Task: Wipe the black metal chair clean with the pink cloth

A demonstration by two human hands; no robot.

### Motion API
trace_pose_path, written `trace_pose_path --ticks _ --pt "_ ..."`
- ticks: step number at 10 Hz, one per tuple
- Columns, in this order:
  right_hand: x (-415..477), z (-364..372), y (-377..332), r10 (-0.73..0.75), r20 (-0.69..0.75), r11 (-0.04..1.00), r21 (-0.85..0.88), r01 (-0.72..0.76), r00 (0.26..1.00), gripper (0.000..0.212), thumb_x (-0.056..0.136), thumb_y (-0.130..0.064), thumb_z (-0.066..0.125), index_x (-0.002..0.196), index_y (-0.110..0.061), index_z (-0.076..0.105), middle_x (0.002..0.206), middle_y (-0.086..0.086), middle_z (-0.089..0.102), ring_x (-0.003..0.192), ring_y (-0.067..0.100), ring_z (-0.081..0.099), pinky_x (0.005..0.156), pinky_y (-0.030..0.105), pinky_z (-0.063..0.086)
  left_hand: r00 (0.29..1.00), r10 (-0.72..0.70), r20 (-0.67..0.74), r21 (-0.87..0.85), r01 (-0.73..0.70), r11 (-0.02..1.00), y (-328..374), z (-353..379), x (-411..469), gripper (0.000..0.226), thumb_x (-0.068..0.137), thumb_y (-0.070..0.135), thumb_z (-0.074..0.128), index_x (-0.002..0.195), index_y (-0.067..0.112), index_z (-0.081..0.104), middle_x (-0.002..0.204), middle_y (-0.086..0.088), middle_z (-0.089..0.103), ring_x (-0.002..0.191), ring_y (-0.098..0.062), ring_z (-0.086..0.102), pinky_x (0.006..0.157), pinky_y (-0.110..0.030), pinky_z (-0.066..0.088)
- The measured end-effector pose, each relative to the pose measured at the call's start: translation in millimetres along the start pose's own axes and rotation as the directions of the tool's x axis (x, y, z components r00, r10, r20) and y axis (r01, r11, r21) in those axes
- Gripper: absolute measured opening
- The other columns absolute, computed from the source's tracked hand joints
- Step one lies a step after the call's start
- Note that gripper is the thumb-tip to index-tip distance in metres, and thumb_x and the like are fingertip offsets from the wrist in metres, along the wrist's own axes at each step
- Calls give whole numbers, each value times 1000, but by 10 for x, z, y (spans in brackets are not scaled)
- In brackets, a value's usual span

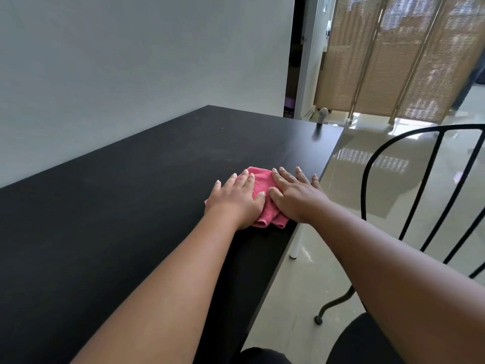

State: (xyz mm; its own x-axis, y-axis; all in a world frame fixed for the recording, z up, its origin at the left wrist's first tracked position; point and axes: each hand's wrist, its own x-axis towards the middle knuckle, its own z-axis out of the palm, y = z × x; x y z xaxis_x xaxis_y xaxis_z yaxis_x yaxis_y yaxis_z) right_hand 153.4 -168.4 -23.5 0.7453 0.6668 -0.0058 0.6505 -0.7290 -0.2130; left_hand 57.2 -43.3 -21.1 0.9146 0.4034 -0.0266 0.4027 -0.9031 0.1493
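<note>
A crumpled pink cloth (263, 191) lies on the black table (131, 206) close to its right edge. My left hand (237, 199) rests flat on the cloth's left part with fingers spread. Pressed flat on the cloth's right part is my right hand (295, 194), its outer fingers reaching the table edge. Neither hand grips the cloth. The black metal chair (430, 185) stands on the floor to the right of the table; its curved back with thin vertical bars and one curled leg show. My right forearm hides part of the chair.
A grey wall runs behind the table on the left. A white table leg (295, 243) stands below the right edge. A glossy tiled floor (367, 179) spreads to the right, with a woven folding screen (409, 56) at the back. My dark-clad knees show at the bottom.
</note>
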Motion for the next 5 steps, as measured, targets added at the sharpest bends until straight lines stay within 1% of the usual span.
trace_pose_path --ticks 2,3,4,5 --pt "108 7 64 -23 -48 1000 4 23 999 60 96 -51 19 153 -35 8 161 -12 6 148 18 -4 118 48 -9 999 -7 -32 -6 6 1000 20 18 133 64 101 49 18 157 21 4 164 7 -1 150 -14 1 121 -43 0" --pt "66 16 72 -10 -86 996 84 18 996 60 97 -51 22 153 -33 14 161 -10 10 148 16 -6 118 46 -11 999 -3 -38 -26 2 1000 20 18 113 64 100 49 20 157 21 6 164 6 1 150 -14 2 121 -43 1" --pt "-13 27 90 54 -118 985 170 -34 992 60 97 -51 24 153 -31 16 162 -5 8 148 17 -10 117 45 -12 996 -5 -92 -51 0 999 36 -2 78 64 100 49 24 156 20 13 164 3 6 150 -16 6 121 -44 2" --pt "-127 39 170 86 -139 977 208 -56 987 61 98 -52 23 154 -27 14 162 -3 6 148 17 -7 119 45 -8 992 33 -125 -25 -36 999 77 -78 46 59 102 45 25 154 19 22 163 -1 15 149 -20 12 120 -48 5"
